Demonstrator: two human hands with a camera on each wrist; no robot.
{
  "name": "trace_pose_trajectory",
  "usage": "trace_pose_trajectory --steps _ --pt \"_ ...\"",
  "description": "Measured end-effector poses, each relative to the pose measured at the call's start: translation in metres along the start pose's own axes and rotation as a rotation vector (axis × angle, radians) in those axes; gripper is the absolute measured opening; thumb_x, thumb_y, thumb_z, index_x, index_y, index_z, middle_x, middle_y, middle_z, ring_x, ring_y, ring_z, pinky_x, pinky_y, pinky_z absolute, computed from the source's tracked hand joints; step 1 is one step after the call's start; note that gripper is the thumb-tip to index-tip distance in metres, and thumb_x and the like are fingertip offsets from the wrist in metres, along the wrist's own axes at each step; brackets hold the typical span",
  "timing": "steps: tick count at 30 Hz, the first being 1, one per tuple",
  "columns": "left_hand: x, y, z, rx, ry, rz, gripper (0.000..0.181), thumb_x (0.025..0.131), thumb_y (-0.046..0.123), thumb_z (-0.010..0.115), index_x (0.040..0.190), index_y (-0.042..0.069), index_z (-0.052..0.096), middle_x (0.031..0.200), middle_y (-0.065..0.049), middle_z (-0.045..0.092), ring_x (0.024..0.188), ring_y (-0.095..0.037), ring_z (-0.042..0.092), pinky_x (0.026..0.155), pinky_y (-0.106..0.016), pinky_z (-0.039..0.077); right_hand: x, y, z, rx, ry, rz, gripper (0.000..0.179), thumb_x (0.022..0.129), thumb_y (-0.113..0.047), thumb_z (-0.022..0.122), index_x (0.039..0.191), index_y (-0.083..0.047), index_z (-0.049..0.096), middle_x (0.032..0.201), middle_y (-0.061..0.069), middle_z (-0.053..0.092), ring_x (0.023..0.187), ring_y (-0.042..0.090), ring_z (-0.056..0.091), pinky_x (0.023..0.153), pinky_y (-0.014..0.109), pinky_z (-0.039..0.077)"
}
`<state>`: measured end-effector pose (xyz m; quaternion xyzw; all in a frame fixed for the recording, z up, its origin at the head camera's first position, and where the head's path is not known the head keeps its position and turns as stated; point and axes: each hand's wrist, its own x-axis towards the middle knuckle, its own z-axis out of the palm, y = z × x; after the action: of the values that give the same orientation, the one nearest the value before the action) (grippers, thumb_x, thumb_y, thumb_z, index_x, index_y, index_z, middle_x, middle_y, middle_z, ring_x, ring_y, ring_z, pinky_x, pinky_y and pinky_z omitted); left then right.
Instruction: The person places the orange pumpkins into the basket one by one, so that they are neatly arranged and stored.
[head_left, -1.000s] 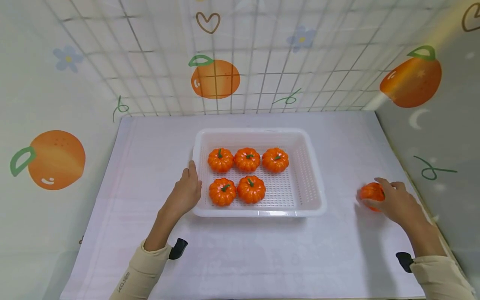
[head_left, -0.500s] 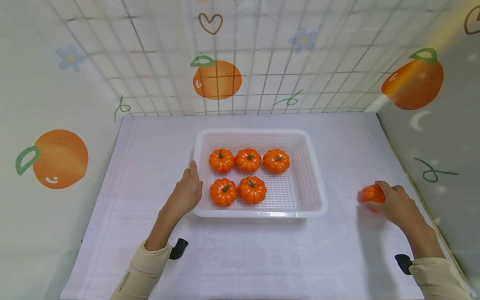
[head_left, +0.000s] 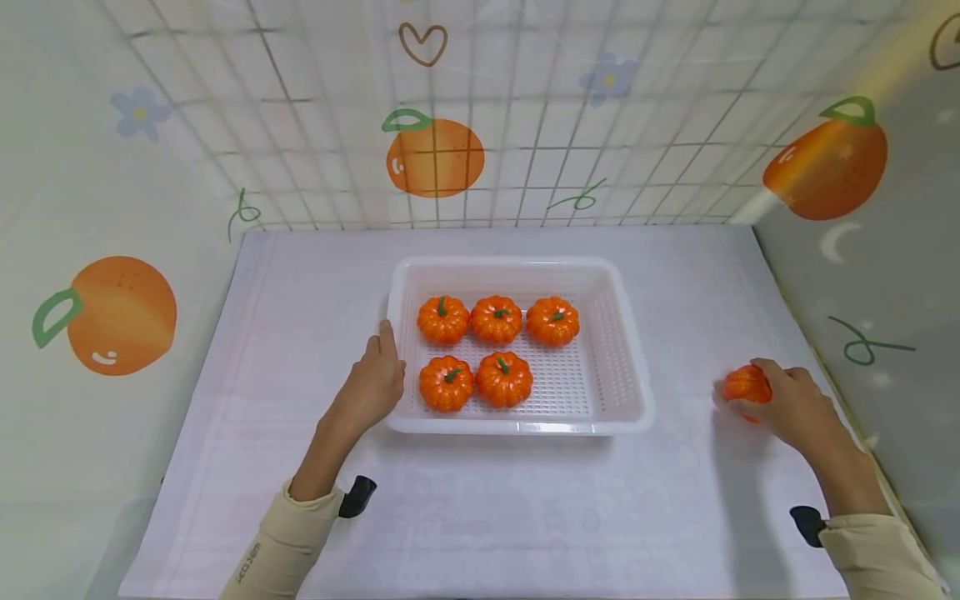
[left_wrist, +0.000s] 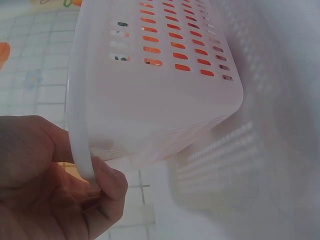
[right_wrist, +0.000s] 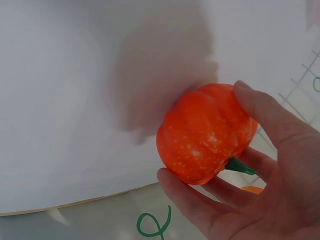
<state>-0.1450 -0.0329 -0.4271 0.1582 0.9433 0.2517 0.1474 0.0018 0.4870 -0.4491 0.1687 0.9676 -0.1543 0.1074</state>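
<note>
My right hand (head_left: 799,408) grips a small orange pumpkin (right_wrist: 205,132) near the table's right edge, thumb on one side and fingers on the other. The pumpkin's green stem (right_wrist: 240,166) points toward the palm in the right wrist view. My left hand (head_left: 372,379) holds the left rim of a white plastic basket (head_left: 517,427), its thumb and fingers on either side of the rim (left_wrist: 80,100). Several similar pumpkins sit inside the basket: a back row with one at its right end (head_left: 552,322), and a front row with one at its left end (head_left: 446,384).
A white cloth (head_left: 480,517) covers the table under the basket. Printed curtains with oranges and grid lines (head_left: 525,142) stand behind and along both sides. The right curtain (head_left: 885,275) comes close to my right hand.
My right hand has closed a little more around the pumpkin, which shifts only slightly. The left hand and basket stay in place.
</note>
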Motion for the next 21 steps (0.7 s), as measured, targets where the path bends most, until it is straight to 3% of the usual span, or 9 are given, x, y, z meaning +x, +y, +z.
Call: trace_pose_trajectory --steps 13,21 --pt "-0.001 0.001 -0.001 -0.006 0.000 -0.008 0.067 0.094 0.017 0.047 0.143 -0.006 0.006 0.121 -0.026 0.039 0.077 -0.030 0.053 0.072 -0.042 0.052 0.007 -0.009 -0.003 -0.002 0.061 -0.041 0.069 0.076 -0.014 0.071 0.130 0.006 0.033 0.110 0.040 0.030 0.090 0.053 0.038 0.077 0.065 0.038" --pt "0.000 0.000 0.000 -0.017 -0.006 -0.013 0.067 0.094 0.017 0.046 0.143 -0.005 0.006 0.122 -0.026 0.039 0.077 -0.030 0.054 0.071 -0.041 0.052 0.017 -0.020 -0.010 -0.010 0.086 -0.084 0.069 0.077 -0.019 0.071 0.130 0.004 0.035 0.109 0.039 0.033 0.089 0.053 0.039 0.074 0.064 0.038"
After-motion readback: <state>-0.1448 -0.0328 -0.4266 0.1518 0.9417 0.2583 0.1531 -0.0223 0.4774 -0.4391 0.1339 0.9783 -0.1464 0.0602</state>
